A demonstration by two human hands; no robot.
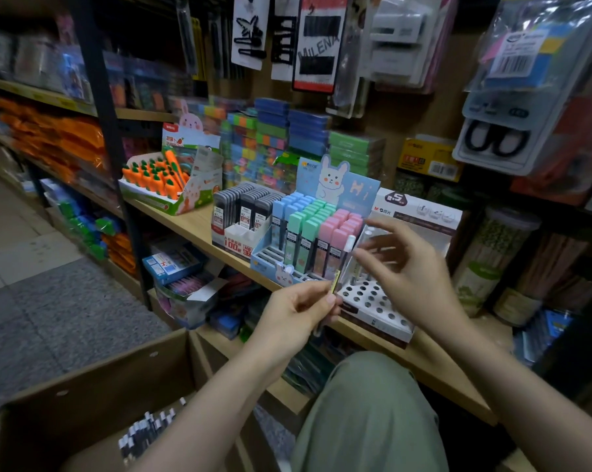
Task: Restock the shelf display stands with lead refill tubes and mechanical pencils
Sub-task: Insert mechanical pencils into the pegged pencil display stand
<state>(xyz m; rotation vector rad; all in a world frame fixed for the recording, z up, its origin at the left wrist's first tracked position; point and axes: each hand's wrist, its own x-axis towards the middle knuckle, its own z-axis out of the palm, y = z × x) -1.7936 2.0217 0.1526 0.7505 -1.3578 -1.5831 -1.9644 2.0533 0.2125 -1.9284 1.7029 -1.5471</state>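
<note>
My left hand (299, 310) grips a few mechanical pencils (343, 264) upright, with white caps and a yellow label, just in front of the white pencil stand (373, 301) with round holes. My right hand (401, 270) hovers open above that stand, fingers spread, holding nothing. To the left stands the bunny display (308, 233) with blue, green and pink lead refill tubes, and beside it a stand of black lead tubes (243, 209). A cardboard box (93, 386) at lower left holds more black-and-white pencils (148, 430).
The stands sit on a wooden shelf (199, 223) with a carrot-eraser display (158, 178) further left. Stacks of colourful boxes stand behind, packs hang above, jars of pencils (492, 257) stand at right. My knee (369, 403) is below the shelf edge.
</note>
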